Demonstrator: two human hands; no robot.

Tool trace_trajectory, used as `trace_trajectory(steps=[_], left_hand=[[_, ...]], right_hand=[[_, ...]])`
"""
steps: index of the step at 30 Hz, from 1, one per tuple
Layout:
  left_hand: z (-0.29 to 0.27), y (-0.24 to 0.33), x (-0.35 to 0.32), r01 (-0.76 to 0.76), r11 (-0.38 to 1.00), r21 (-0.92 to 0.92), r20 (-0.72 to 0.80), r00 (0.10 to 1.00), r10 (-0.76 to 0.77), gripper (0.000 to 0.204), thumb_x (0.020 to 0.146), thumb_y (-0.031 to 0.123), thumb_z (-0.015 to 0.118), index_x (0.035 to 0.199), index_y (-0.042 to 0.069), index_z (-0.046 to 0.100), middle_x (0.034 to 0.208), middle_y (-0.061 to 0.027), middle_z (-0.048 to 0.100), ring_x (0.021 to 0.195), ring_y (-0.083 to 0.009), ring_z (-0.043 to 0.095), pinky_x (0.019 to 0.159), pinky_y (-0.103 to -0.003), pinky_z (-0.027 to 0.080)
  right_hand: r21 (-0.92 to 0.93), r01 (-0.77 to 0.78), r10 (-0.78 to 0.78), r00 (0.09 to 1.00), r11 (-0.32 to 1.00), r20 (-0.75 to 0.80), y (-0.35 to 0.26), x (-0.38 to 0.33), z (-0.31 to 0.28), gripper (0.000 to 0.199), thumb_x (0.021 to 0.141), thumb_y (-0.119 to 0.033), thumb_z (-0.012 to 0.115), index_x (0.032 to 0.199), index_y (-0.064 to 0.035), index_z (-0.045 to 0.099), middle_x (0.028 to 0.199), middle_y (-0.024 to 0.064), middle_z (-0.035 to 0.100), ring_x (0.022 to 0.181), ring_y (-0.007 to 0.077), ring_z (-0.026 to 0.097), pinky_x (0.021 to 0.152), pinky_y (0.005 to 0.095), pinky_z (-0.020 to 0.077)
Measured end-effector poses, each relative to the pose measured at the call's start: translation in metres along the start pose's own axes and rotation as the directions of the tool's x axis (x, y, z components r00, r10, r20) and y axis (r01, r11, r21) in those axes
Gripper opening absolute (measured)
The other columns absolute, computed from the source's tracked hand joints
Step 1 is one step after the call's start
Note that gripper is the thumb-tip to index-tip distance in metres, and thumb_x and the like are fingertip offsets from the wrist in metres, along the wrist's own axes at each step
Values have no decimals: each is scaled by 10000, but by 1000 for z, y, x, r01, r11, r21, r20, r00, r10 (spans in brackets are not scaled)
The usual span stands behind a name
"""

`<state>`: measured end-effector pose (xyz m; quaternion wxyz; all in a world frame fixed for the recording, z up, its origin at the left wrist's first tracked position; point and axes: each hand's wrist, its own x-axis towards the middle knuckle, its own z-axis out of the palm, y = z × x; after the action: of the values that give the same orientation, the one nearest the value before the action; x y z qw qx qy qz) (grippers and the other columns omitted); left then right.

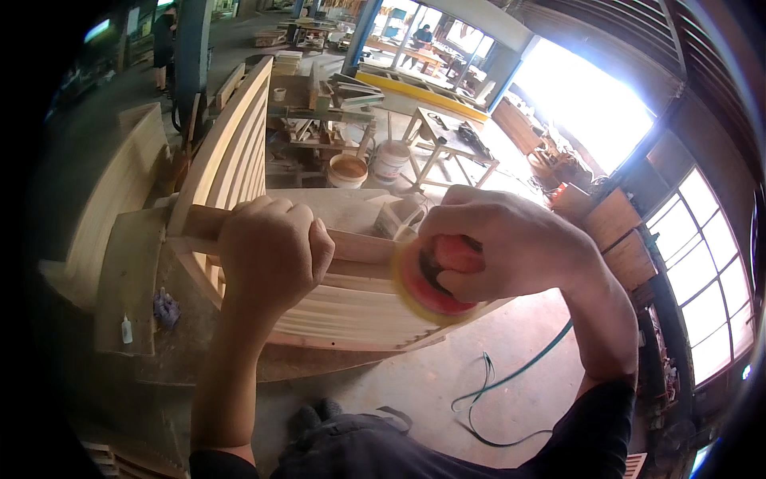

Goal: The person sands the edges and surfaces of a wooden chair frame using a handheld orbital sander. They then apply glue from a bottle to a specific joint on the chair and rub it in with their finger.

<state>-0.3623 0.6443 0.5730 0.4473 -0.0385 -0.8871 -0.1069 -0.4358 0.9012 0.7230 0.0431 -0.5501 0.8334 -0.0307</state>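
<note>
Your left hand (271, 251) is nearest, fist wrapped tight round the slatted wooden frame's (239, 152) rail. Right hand (499, 243) clamps the red sander (435, 279) against the right slats. Sanding looks underway; next pass likely needs steady, flat pressure.

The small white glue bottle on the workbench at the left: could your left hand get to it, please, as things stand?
Probably not at once: the left hand grips the bench armrest; the glue bottle stands unobstructed nearby.
</note>
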Motion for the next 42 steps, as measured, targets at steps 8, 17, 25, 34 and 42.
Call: trace_trajectory(steps=[8, 17, 25, 34, 42], left_hand=[[0, 2, 0, 15, 1000, 24, 22, 1000, -15, 218, 873, 128, 604, 675, 41, 573, 661, -149, 604, 667, -369, 608, 688, -489, 499], [-24, -36, -34, -46, 996, 72, -218, 974, 61, 625, 1005, 485, 668, 1371, -9, 552, 1269, -227, 650, 1292, -405, 592, 1075, -496, 488], [8, -133, -103, 212, 728, -652, -97, 929, -357, 815, 810, 291, 931, 1467, 49, 512, 1266, -155, 642, 1316, -263, 577, 935, -435, 562], [7, -144, -99, 313, 452, -836, 126, 909, -397, 437, 745, 5, 761, 1156, 33, 617, 1167, -166, 663, 1063, -317, 669, 937, -404, 535], [9, -153, -97, 221, 551, -805, 54, 951, -303, 418, 749, 2, 777, 1135, 49, 623, 1252, -189, 657, 1200, -424, 619, 1010, -454, 509]], right_hand=[[16, -6, 6, 1000, 1000, 7, 10, 1, 1, 395, 799, -270, 780, 1139, -84, 703, 1029, 136, 685, 964, 342, 696, 858, 441, 549], [-23, -347, 344, 936, 938, -79, 33, -51, -15, 567, 684, -245, 880, 1184, -76, 671, 1083, 119, 689, 1029, 286, 686, 930, 378, 553], [58, -288, 293, 929, 956, -226, -12, -15, -14, 697, 651, -232, 934, 1255, -79, 621, 1144, 101, 681, 1047, 255, 694, 983, 371, 552], [69, 73, -72, 997, 995, -24, -109, 144, 8, 536, 758, -280, 882, 1231, -94, 711, 1153, 129, 672, 1060, 299, 681, 956, 395, 549], [41, -25, 21, 994, 999, 105, -152, 211, 2, 501, 766, -308, 883, 1183, -87, 717, 1136, 124, 655, 1033, 299, 656, 942, 410, 531]])
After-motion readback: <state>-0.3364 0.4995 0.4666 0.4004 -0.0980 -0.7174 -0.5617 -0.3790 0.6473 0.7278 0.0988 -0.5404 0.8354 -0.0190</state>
